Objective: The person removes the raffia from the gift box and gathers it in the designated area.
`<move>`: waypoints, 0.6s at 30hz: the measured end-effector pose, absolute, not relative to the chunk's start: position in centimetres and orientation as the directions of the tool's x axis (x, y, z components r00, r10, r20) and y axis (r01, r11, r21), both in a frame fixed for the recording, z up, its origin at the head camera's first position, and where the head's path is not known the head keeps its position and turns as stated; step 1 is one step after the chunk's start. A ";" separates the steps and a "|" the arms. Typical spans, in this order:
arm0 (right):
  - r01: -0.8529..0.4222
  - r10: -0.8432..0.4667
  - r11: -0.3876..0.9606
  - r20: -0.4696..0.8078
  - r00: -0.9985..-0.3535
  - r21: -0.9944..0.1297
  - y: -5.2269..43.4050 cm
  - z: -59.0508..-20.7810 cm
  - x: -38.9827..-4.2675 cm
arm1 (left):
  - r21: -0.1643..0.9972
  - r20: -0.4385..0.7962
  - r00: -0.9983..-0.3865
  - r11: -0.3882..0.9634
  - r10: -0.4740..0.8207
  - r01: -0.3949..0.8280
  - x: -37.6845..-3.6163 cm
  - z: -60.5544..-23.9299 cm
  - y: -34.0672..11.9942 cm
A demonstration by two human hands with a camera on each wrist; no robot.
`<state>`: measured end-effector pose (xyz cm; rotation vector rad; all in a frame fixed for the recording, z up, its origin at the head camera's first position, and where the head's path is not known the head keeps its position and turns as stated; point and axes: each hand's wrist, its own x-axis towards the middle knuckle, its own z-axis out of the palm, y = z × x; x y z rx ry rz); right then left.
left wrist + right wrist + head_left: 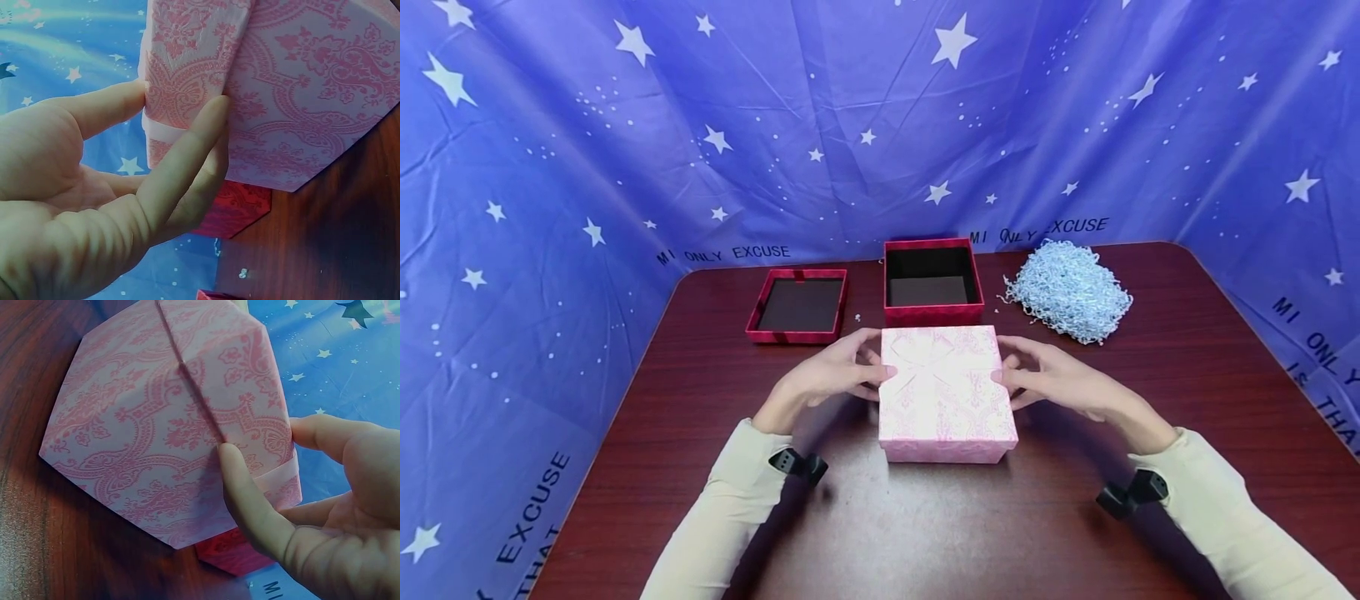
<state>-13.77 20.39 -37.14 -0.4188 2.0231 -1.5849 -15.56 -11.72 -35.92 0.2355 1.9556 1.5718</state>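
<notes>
A pink patterned box (pixel 943 392) with a ribbon bow on its lid sits on the dark wooden table (pixel 925 533), near the middle. My left hand (pixel 872 375) touches the box's left side and my right hand (pixel 1009 375) its right side. In the left wrist view the left hand (pixel 181 103) lays straight fingers (pixel 187 162) against the pink box (pixel 300 94), thumb at the lid's edge. The right wrist view shows the same: the right hand (pixel 261 442) presses the box (pixel 169 425) with straight fingers (pixel 247 494) and a thumb.
Behind the pink box stands an open red box (pixel 932 312), with its red lid (pixel 790 336) lying inside-up to the left. A heap of pale blue shredded paper (pixel 1067 290) lies at the back right. Blue star-printed cloth (pixel 550 167) walls in the table.
</notes>
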 end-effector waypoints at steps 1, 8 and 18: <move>0.077 -0.545 0.261 -0.213 -0.811 -0.962 20.4 -37.1 -13.8 | 0.932 -0.346 -0.796 0.278 0.496 -0.231 -15.6 -35.8 -11.7; 0.063 -0.547 0.261 -0.201 -0.813 -0.963 20.5 -36.8 -13.9 | 0.932 -0.347 -0.792 0.281 0.502 -0.230 -15.6 -35.5 -11.7; 0.049 -0.532 0.262 -0.186 -0.826 -0.964 20.5 -35.9 -13.7 | 0.929 -0.348 -0.794 0.299 0.498 -0.220 -15.7 -34.7 -11.9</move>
